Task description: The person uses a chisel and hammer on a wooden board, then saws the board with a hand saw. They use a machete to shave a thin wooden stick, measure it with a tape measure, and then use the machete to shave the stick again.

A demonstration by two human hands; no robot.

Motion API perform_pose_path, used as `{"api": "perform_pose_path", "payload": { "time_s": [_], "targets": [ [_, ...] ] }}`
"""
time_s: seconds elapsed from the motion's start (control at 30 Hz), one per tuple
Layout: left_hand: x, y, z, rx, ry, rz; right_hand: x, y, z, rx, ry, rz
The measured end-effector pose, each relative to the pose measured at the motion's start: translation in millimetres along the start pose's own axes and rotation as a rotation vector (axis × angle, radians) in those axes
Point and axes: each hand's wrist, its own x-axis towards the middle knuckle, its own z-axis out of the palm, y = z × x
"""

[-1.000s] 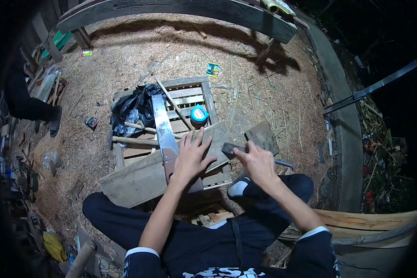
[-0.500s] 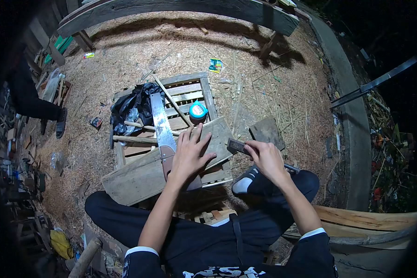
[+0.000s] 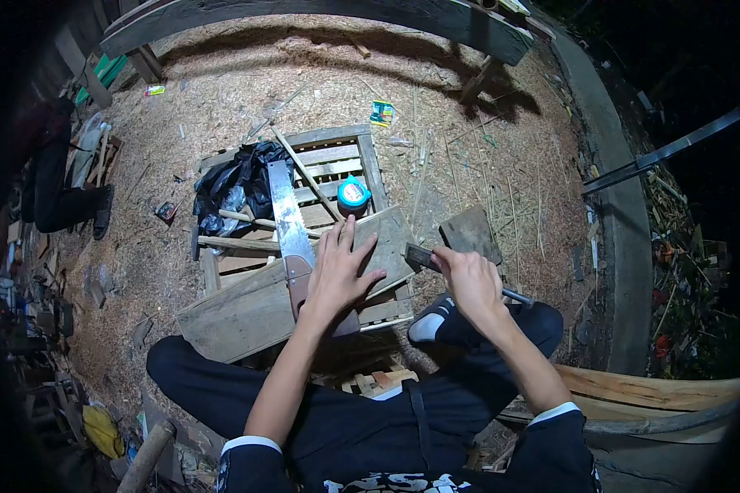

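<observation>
My left hand lies with spread fingers on a wide wooden board, just right of the handle of a handsaw. In my right hand is a dark block-like tool, held at the right end of the board. A metal rod shows beyond that hand; whether it belongs to the same tool I cannot tell. A turquoise tape measure sits just beyond my left fingertips. Under the board is a slatted wooden pallet.
A black plastic bag and sticks lie on the pallet's left. A square wooden piece rests on the sawdust at right. Another person is low at the far left. A long beam crosses the top; planks lie lower right.
The other person at the left has gone from standing to a lower, crouched or kneeling pose. My hands stay nearly in place, with the right fingers shifted slightly on the tool.
</observation>
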Motion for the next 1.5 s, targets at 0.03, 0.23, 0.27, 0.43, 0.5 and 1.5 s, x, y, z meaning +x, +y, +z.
{"api": "perform_pose_path", "payload": {
  "time_s": [0.03, 0.23, 0.27, 0.43, 0.5, 1.5],
  "targets": [
    [-0.1, -0.4, 0.2, -0.021, -0.003, -0.003, 0.7, -2.0, 0.1, -0.035, -0.021, 0.008],
    [0.4, 3.3, -1.2, 0.038, -0.010, 0.016, 5.1, -5.2, 4.3, -0.084, -0.072, 0.044],
    [0.7, 4.8, -2.1, 0.033, -0.011, 0.020, 5.1, 0.3, 6.2, -0.035, -0.037, 0.030],
    [1.6, 4.8, -3.5, 0.032, -0.049, 0.012, 1.6, 11.1, 10.7, 0.110, -0.028, 0.087],
    [1.8, 4.5, -3.0, 0.028, -0.042, 0.015, -0.7, 17.5, 13.9, 0.153, -0.032, 0.118],
    [-0.1, 3.4, -0.9, 0.021, -0.035, -0.002, 0.9, -49.2, 1.1, -0.433, -0.137, 0.028]
  ]
}}
